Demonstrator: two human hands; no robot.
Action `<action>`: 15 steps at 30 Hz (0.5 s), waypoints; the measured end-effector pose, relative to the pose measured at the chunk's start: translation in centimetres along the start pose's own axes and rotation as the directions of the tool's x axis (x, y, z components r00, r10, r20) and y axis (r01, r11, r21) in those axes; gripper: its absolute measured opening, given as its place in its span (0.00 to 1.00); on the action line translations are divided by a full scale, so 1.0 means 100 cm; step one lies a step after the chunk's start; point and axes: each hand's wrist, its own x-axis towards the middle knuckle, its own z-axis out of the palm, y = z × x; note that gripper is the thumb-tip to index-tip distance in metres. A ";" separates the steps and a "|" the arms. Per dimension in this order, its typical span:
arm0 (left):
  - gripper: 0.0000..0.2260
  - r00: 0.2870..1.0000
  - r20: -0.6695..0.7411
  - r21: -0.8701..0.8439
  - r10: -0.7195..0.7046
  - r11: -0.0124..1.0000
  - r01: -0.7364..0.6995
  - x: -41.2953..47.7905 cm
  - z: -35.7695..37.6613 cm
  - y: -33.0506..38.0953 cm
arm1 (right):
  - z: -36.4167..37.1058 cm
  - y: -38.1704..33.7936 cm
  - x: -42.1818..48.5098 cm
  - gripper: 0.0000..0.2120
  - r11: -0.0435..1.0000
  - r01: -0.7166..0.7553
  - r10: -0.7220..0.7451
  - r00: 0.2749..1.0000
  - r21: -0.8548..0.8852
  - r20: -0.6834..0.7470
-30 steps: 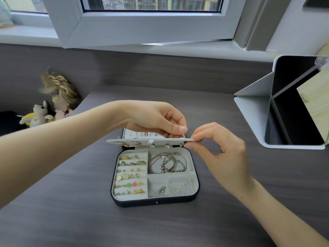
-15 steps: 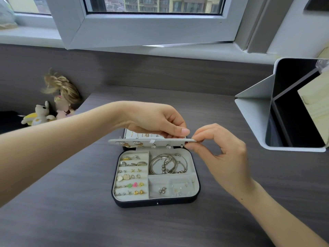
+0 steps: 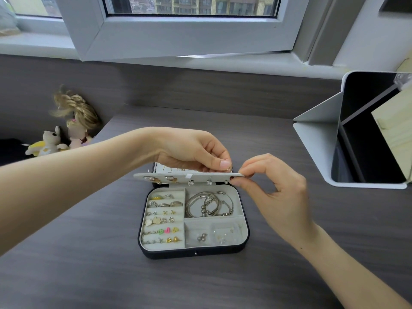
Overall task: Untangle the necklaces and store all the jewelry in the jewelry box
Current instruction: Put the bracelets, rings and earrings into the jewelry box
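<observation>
Left hand [image 3: 189, 152] and right hand [image 3: 276, 192] pinch the flat felt earring panel [image 3: 182, 176] above the velvet-lined, rounded jewelry box [image 3: 194, 252].

A dark wood-grain desk [image 3: 278, 275] carries the open jewelry box [image 3: 194, 252] and a white organizer [image 3: 316, 139].

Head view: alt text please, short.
Both hands, left hand and right hand, pinch the right end of a flat earring panel above an open jewelry box holding rings, studs and bangles on a dark desk.
</observation>
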 end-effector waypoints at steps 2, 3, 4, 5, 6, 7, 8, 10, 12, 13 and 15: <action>0.07 1.000 0.012 -0.050 -0.020 0.999 0.020 0.001 -0.001 -0.003 | 0.000 0.000 0.000 0.06 1.000 0.002 -0.002 1.000 0.002 0.000; 0.07 0.999 0.015 -0.070 -0.030 0.997 0.031 0.002 -0.002 -0.005 | 0.000 0.000 0.000 0.06 1.000 0.001 -0.001 1.000 0.004 0.000; 0.06 0.999 0.023 -0.089 -0.037 0.995 0.039 0.003 -0.002 -0.006 | 0.000 0.001 0.000 0.06 1.000 0.002 -0.002 1.000 0.004 -0.001; 0.06 0.998 0.034 -0.112 -0.045 0.992 0.049 0.003 -0.002 -0.006 | 0.000 0.001 0.000 0.06 1.000 0.003 -0.003 1.000 0.004 -0.002; 0.06 0.998 0.045 -0.137 -0.050 0.989 0.055 0.004 -0.001 -0.007 | 0.000 0.001 0.000 0.06 1.000 0.003 -0.003 1.000 0.005 -0.001; 0.07 0.997 0.049 -0.141 -0.054 0.988 0.060 0.003 0.001 -0.007 | 0.001 0.001 0.000 0.06 1.000 0.000 0.000 1.000 0.008 0.000; 0.08 0.998 0.018 -0.124 -0.062 0.990 0.064 0.004 0.000 -0.008 | 0.001 0.001 0.000 0.06 1.000 -0.002 0.002 1.000 0.011 0.001; 0.09 0.986 -0.152 -0.018 -0.063 0.998 0.061 0.004 -0.002 -0.015 | 0.001 0.001 0.000 0.06 1.000 -0.002 0.002 1.000 0.013 0.002; 0.08 0.981 -0.185 0.016 -0.056 0.998 0.060 0.005 -0.007 -0.020 | 0.001 0.001 0.000 0.06 1.000 -0.002 0.002 1.000 0.011 0.001; 0.07 0.987 -0.146 -0.005 -0.067 0.998 0.067 0.006 -0.009 -0.020 | 0.001 0.001 0.000 0.06 1.000 0.000 0.000 1.000 0.007 0.002; 0.06 0.994 -0.043 -0.126 -0.101 0.987 0.095 0.005 -0.012 -0.015 | 0.001 0.002 0.000 0.06 1.000 0.002 -0.002 1.000 -0.002 0.003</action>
